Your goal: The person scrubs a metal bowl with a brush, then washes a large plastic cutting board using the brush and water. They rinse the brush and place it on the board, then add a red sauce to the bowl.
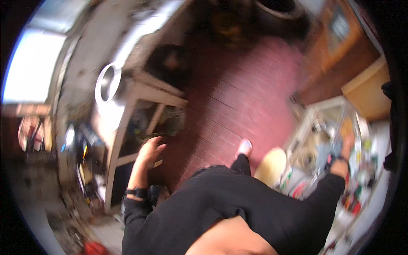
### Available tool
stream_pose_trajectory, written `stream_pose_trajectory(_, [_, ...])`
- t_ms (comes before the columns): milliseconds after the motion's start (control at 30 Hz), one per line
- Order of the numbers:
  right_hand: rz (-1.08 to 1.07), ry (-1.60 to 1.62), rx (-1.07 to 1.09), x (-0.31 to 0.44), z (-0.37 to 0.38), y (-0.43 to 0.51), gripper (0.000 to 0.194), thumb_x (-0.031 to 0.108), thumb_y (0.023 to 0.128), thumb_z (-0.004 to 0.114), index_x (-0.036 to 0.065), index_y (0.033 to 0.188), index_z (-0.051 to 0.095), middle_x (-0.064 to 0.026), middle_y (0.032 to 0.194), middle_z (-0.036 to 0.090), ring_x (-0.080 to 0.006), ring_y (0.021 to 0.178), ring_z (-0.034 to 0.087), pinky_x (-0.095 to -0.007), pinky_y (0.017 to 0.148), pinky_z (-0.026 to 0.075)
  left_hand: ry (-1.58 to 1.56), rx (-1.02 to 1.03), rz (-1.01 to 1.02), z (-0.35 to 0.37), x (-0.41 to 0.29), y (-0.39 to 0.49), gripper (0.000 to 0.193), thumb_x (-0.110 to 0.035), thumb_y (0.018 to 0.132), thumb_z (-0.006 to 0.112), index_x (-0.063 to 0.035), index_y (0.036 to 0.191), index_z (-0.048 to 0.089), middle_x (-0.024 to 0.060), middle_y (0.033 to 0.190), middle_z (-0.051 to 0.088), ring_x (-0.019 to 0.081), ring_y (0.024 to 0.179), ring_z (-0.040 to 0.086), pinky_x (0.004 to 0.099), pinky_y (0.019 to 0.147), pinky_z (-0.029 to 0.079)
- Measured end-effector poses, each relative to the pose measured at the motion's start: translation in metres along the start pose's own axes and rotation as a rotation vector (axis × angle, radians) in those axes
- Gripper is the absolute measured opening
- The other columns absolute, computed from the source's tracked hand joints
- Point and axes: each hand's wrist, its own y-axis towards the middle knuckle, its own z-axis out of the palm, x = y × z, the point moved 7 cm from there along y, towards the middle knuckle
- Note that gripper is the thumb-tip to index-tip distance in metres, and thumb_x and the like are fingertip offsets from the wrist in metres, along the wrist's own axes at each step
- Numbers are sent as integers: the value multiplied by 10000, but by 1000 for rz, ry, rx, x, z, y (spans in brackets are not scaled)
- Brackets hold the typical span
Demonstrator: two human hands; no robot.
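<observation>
My left hand (pixel 152 149) hangs over the edge of a wooden frame cabinet (pixel 127 122), its thumb apart from the fingers, with nothing seen in it. A dark band circles that wrist. On the other side, my right hand (pixel 348 142) is raised over a cluttered shelf unit (pixel 334 103); it is blurred, and whether it holds anything cannot be told. A light blue item (pixel 325 151) lies beside the right wrist. Between the two arms the red plank-patterned floor (pixel 236 105) shows, with one shoe (pixel 244 147) on it.
A round metal basin (pixel 108 83) stands on the counter at left. A pale round-topped object (pixel 271 165), perhaps a stool, is near my right leg. Upper right are an orange-brown wooden door (pixel 334 47) and a tan box (pixel 369 89). A dark round vessel (pixel 280 8) stands at the far end.
</observation>
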Motion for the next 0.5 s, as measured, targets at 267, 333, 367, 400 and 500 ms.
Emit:
stream_pose_trajectory(267, [-13, 259, -345, 105, -147, -79, 211, 244, 819, 533, 115, 962, 622, -167, 881, 622, -342, 829, 592, -399, 721, 470, -5, 213, -80, 22, 29, 43, 462, -162, 833, 612, -4, 1237, 454, 173, 1165, 554, 227, 1016, 574, 314, 824, 467])
stream_pose_trajectory(333, [-110, 542, -191, 153, -145, -127, 178, 197, 799, 568, 90, 935, 611, -143, 883, 622, -293, 819, 594, -349, 713, 467, -96, 243, 43, 28, 19, 58, 461, -171, 824, 617, -12, 1229, 465, 173, 1157, 556, 238, 1036, 567, 319, 835, 464])
stream_pose_trajectory(367, [-226, 701, -88, 195, -135, -148, 183, 185, 796, 584, 74, 941, 600, -129, 884, 621, -268, 818, 594, -330, 721, 461, 62, 221, 192, 28, 6, 66, 478, -192, 813, 627, -24, 1231, 468, 173, 1176, 542, 261, 1073, 545, 340, 870, 451])
stream_pose_trajectory(400, [-310, 762, -25, 233, -130, -193, 179, 170, 818, 569, 41, 941, 582, -101, 883, 608, -209, 824, 586, -306, 738, 451, 197, 192, 265, 26, 1, 70, 487, -218, 809, 629, -41, 1234, 471, 166, 1201, 526, 282, 1104, 520, 363, 904, 431])
stream_pose_trajectory(500, [-232, 1159, 431, 347, -95, -307, 164, -8, 794, 532, 29, 951, 561, -29, 821, 531, -133, 774, 521, -270, 725, 436, 298, 120, 484, 21, -24, 65, 534, -305, 796, 631, -46, 1230, 462, 167, 1216, 505, 297, 1110, 499, 370, 919, 420])
